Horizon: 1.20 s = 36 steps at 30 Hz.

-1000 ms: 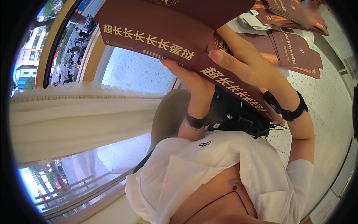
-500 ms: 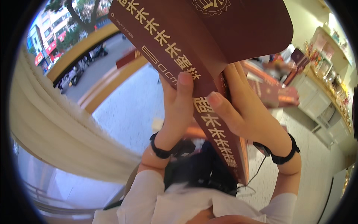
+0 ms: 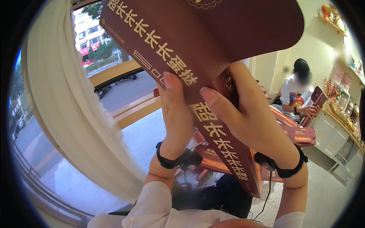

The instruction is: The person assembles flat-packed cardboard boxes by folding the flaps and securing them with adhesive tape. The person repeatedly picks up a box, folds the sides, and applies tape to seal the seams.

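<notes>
A long maroon cardboard box (image 3: pixel 167 26) with pale printed lettering is held up in front of me, running from upper left to lower right. At its top right a broad round-cornered flap (image 3: pixel 262 26) sticks out. My left hand (image 3: pixel 176 106) grips its left edge, thumb on the printed face. My right hand (image 3: pixel 247 110) holds the middle from the right; its thumb presses near the fold and its fingers reach behind, by the opening under the flap. Both hands are closed on the box, and their fingertips behind it are hidden.
More maroon cardboard pieces (image 3: pixel 300 133) lie beyond the box on the right. A seated person (image 3: pixel 296 85) farther back holds another maroon box. To the left hang a cream curtain (image 3: pixel 57 95) and a window with a wooden ledge (image 3: pixel 137 110). White cabinets (image 3: pixel 330 131) stand far right.
My view has turned, bringing the seated person and more of the cardboard pieces into sight. Both hands keep their hold on the box, which has shifted slightly within the picture.
</notes>
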Tool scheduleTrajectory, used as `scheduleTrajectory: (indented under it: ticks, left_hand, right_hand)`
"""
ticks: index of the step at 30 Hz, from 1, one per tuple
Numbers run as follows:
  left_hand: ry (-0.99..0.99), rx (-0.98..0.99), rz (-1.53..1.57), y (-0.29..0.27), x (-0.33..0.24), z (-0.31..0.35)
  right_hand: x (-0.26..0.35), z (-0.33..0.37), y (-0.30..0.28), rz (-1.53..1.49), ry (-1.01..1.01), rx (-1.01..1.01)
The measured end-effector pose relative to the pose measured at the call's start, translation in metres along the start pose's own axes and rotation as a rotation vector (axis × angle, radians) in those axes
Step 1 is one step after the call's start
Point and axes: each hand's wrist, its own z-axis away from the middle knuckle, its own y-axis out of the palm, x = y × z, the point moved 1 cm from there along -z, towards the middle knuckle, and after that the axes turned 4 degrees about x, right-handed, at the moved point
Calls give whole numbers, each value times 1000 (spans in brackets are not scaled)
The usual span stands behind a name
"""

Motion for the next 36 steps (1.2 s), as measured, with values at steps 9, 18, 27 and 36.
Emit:
scheduleTrajectory:
  ticks: [9, 18, 27, 36]
  left_hand:
    - [-7, -102, 22, -39, 9, 12]
    - [-36, -170, 295, -104, 64, 45]
    - [-310, 301, 810, -120, 100, 55]
    - [-299, 323, 1037, -118, 80, 58]
  right_hand:
    - [-4, 3, 34, -277, -67, 13]
    - [-38, 33, 61, -344, 118, 75]
    - [-52, 50, 87, -128, -4, -101]
    - [-80, -4, 65, 71, -313, 142]
